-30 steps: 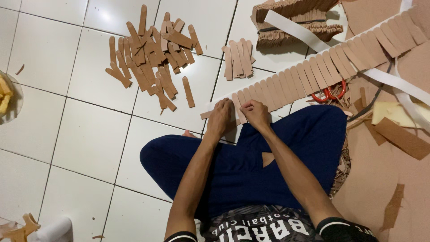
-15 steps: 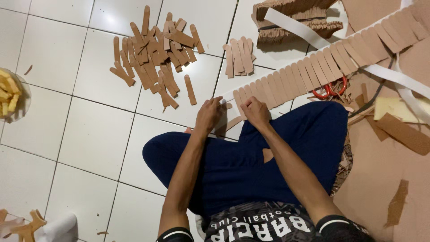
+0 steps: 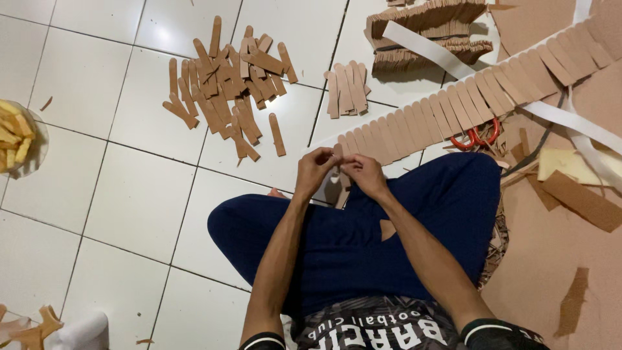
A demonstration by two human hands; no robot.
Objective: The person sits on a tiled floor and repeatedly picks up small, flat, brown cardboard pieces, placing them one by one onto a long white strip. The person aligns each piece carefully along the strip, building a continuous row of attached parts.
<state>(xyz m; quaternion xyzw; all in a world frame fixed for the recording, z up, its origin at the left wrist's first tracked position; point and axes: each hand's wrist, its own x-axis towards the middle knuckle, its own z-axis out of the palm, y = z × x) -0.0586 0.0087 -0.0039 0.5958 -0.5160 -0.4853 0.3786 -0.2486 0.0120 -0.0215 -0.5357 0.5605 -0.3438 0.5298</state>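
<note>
My left hand (image 3: 315, 170) and my right hand (image 3: 365, 174) meet above my knee, both pinching a small brown cardboard strip (image 3: 337, 151) at the near end of a long row of strips (image 3: 453, 110) stuck side by side on white tape. That row runs diagonally from my hands up to the top right. I sit cross-legged in dark blue trousers (image 3: 402, 240) on the white tiled floor (image 3: 129, 207).
A loose heap of rounded cardboard strips (image 3: 230, 91) lies ahead on the left, a small neat batch (image 3: 346, 91) beside it. Red-handled scissors (image 3: 476, 137) lie under the row. Stacked finished rows (image 3: 434, 29) sit at the top. Cardboard sheets (image 3: 557, 259) cover the right. A bowl of yellow pieces (image 3: 16, 136) is far left.
My hands have lifted off the end of the strip row and come together, now holding a single strip between the fingers. The view has shifted slightly.
</note>
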